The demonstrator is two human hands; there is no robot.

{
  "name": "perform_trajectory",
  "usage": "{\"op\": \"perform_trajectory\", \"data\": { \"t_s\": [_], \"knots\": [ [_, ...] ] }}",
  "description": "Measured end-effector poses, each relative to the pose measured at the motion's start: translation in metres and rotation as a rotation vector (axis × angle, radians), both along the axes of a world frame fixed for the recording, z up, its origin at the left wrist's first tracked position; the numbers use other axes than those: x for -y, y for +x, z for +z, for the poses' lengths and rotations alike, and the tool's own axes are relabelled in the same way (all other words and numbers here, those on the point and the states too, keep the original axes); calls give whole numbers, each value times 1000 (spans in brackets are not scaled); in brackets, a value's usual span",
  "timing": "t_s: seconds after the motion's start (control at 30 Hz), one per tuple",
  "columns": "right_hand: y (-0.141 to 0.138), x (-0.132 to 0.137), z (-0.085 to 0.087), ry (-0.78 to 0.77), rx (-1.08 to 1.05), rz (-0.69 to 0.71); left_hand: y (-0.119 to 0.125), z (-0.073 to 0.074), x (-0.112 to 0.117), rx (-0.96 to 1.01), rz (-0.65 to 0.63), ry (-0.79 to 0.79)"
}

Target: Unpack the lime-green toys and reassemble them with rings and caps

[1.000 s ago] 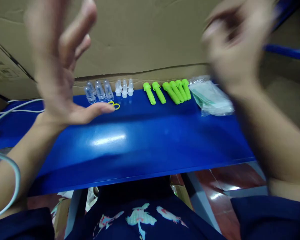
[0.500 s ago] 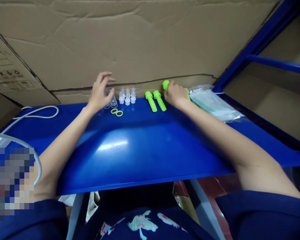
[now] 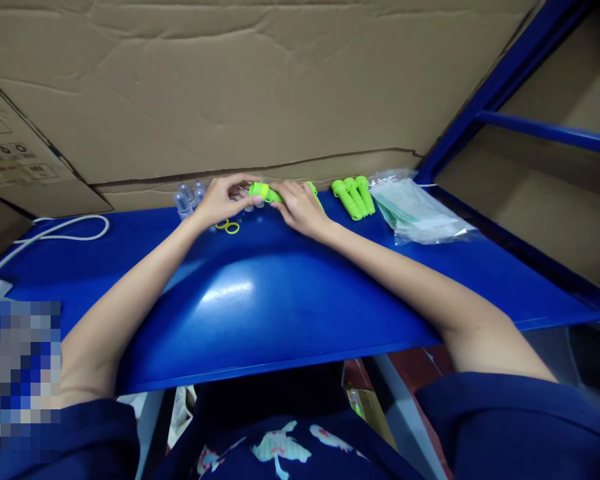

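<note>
My left hand (image 3: pixel 219 201) pinches the wide, yellow-banded head of a bright green torch-shaped tube (image 3: pixel 274 195), held nearly level above the table's back part. The fingers of my right hand (image 3: pixel 303 210) wrap round its narrower body. Behind my right hand another green tube (image 3: pixel 313 189) shows in part. Two thin yellow rings (image 3: pixel 232 227) lie just below my left hand, one partly covered. Several clear domed caps (image 3: pixel 183 202) stand to the left of it. Translucent white nozzle-like pieces (image 3: pixel 250 204) are mostly hidden behind my hands.
Three green torch-shaped tubes (image 3: pixel 353 197) lie side by side on the blue table (image 3: pixel 280 300), next to a clear plastic bag (image 3: pixel 425 210). Cardboard (image 3: pixel 260 93) walls the back. A white cable (image 3: pixel 80 227) loops at the left, and a blue metal frame (image 3: pixel 485 100) rises at the right.
My right hand has moved left from the row of green tubes, near the bag, to the middle. My left hand has come right, off the clear caps, and closed on a green tube's head.
</note>
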State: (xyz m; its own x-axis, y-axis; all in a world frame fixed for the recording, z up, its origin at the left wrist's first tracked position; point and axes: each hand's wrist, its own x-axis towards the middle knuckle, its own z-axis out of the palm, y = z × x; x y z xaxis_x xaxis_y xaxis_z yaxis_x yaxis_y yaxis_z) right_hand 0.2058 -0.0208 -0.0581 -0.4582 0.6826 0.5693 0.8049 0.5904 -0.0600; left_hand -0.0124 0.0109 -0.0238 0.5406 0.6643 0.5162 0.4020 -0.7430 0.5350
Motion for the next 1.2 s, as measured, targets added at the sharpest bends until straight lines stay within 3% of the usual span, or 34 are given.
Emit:
{"op": "perform_trajectory", "data": {
  "t_s": [0.33,0.63,0.9,1.0,1.2],
  "knots": [
    [4,4,-12,109,205,211,-15,-5,19,-239,27,96],
    [5,3,-25,159,219,228,-19,-6,22,-322,-73,-19],
    [5,8,-28,140,232,213,-14,-2,31,-447,-13,30],
    [2,10,-30,134,220,178,-8,-3,33,-489,51,57],
    [-5,16,-33,67,110,50,4,-6,43,-460,310,89]
  ]
}}
